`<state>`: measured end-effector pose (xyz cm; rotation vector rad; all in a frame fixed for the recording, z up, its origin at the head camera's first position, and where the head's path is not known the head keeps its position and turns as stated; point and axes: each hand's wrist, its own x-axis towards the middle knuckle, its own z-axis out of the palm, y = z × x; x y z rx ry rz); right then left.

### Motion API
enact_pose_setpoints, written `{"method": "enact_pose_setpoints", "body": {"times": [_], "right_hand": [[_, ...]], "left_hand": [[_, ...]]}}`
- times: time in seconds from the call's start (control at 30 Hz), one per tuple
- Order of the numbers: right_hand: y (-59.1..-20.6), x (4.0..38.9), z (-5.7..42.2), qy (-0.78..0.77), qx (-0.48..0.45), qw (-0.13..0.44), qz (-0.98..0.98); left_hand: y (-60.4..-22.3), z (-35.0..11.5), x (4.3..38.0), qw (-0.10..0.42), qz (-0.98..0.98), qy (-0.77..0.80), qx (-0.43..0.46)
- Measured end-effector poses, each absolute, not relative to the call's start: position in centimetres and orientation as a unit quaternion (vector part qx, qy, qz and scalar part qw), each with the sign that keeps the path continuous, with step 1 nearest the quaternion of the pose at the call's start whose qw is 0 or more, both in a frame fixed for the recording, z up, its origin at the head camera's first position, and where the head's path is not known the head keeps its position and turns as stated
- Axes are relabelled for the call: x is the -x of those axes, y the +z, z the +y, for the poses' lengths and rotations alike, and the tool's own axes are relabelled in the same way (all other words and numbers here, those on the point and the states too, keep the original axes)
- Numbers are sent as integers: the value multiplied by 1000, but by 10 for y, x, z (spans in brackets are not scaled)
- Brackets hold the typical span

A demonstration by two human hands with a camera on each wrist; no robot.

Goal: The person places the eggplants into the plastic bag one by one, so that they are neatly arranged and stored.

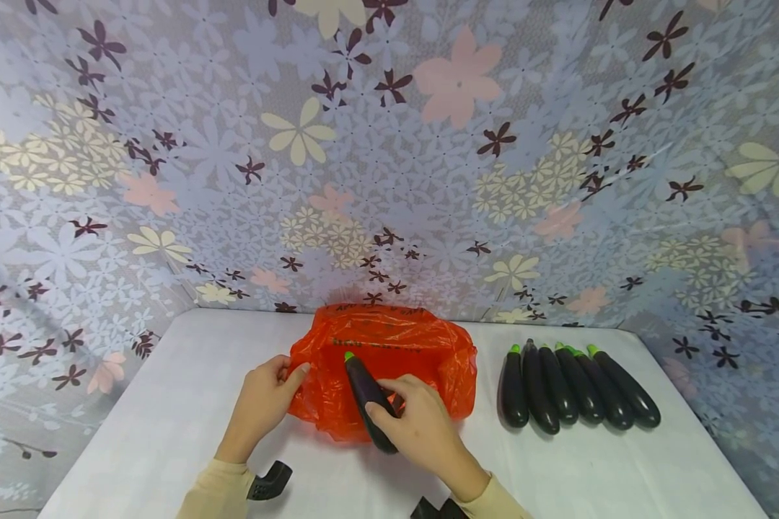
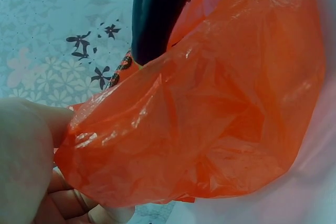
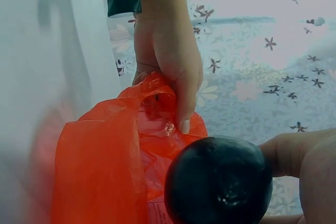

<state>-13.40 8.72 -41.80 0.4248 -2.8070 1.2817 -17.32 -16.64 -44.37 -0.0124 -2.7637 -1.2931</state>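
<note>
Holding a dark eggplant (image 1: 363, 393) at the mouth of a red plastic bag (image 1: 457, 375), the right hand (image 1: 422, 422) has its grip curled round the vegetable — thumb on the near side, fingers on the other. The eggplant's green stem end points toward the bag's mouth; its rounded end faces the person. The left hand (image 1: 269, 396) has its grip pinching the bag's left rim. Black lettering marks the crumpled plastic.

Right of the bag, well apart from the hands, 6 more eggplants (image 1: 561, 389) lie side by side on the white counter (image 1: 175, 382), their stem ends pointing away. Behind hangs a floral cloth (image 1: 389, 180) — pale blue, cream, pink and maroon. Beige sleeves (image 1: 217, 490) cover the forearms.
</note>
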Motion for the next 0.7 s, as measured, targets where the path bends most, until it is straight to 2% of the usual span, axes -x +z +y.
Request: {"method": "enact_pose_setpoints", "body": {"times": [0.43, 0.7], "right_hand": [[-430, 152, 76, 415, -126, 23, -901], [-436, 162, 68, 432, -109, 5, -895]], "left_hand": [[-441, -165, 172, 40, -906, -422, 6], [-443, -165, 174, 31, -908, -418, 0]]}}
